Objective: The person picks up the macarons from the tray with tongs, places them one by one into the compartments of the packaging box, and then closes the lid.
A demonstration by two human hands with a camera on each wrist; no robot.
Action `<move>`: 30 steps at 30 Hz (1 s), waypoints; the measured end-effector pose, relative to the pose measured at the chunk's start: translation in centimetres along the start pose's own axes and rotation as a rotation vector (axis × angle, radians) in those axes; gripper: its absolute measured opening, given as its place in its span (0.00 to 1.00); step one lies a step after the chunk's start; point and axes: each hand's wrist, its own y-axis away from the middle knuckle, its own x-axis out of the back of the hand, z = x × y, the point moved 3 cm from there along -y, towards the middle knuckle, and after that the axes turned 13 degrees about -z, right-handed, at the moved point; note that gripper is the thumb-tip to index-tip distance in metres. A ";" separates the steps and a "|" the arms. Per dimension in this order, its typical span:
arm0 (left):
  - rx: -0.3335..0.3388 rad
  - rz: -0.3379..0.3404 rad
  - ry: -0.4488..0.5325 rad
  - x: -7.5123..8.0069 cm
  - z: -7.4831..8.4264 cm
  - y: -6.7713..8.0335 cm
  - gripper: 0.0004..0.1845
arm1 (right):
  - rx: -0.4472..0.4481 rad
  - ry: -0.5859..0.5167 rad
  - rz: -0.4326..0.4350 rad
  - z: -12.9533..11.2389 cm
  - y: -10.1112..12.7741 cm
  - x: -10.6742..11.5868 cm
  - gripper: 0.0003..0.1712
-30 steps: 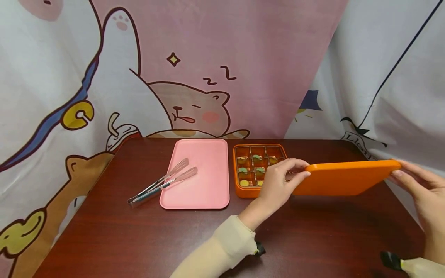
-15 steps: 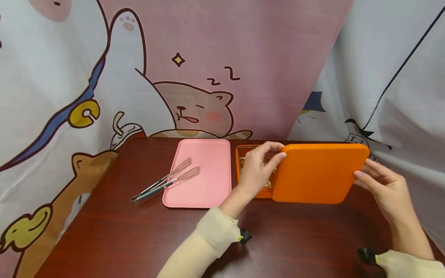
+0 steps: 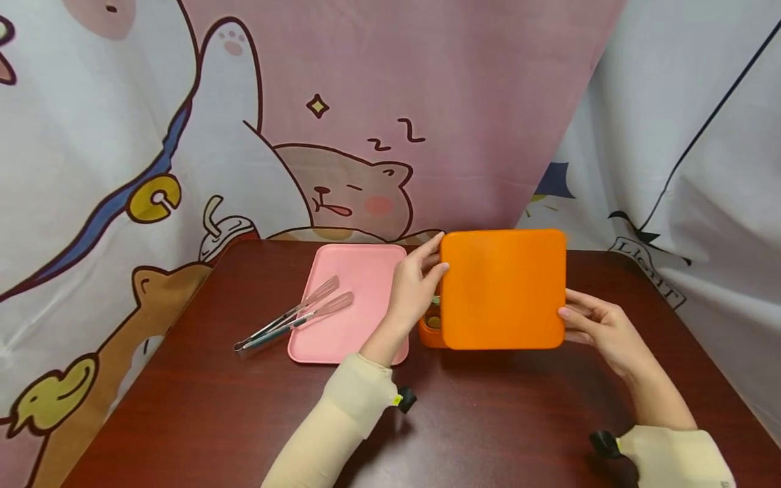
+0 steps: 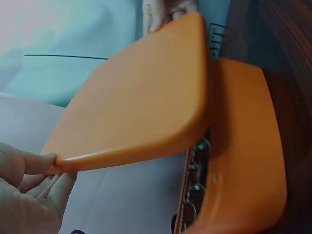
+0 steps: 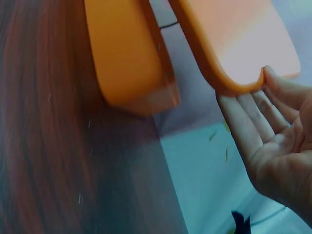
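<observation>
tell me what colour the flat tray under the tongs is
Pink: the flat rectangular plastic tray, plain and unpatterned, shows best in the head view.

From my head the light is bright and even, coming from above; the orange lid I hold throws a soft shadow on the dark counter. That view bends slightly at its edges. Both wrist views are blurred and close, with washed-out pale backgrounds.
</observation>
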 end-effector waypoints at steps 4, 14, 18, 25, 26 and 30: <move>0.048 -0.067 0.000 -0.1 -1.1 0.2 0.36 | -0.098 -0.010 0.061 -0.3 -1.3 -0.4 0.26; 0.129 -0.165 -0.076 -0.4 -2.8 1.5 0.37 | -0.243 -0.123 0.200 -0.6 -3.7 -1.0 0.41; 0.147 -0.159 -0.001 0.0 -3.8 1.9 0.35 | -0.227 -0.200 0.225 -0.4 -4.4 -1.4 0.41; 0.172 -0.193 0.136 0.3 -5.9 1.7 0.38 | -0.293 0.053 0.250 0.2 -5.4 -2.3 0.37; 0.186 -0.200 0.147 0.3 -6.2 1.6 0.38 | -0.327 0.128 0.250 0.3 -5.4 -2.5 0.37; 0.243 -0.224 0.156 0.1 -7.1 1.4 0.39 | -0.442 0.361 0.236 0.6 -5.6 -3.1 0.37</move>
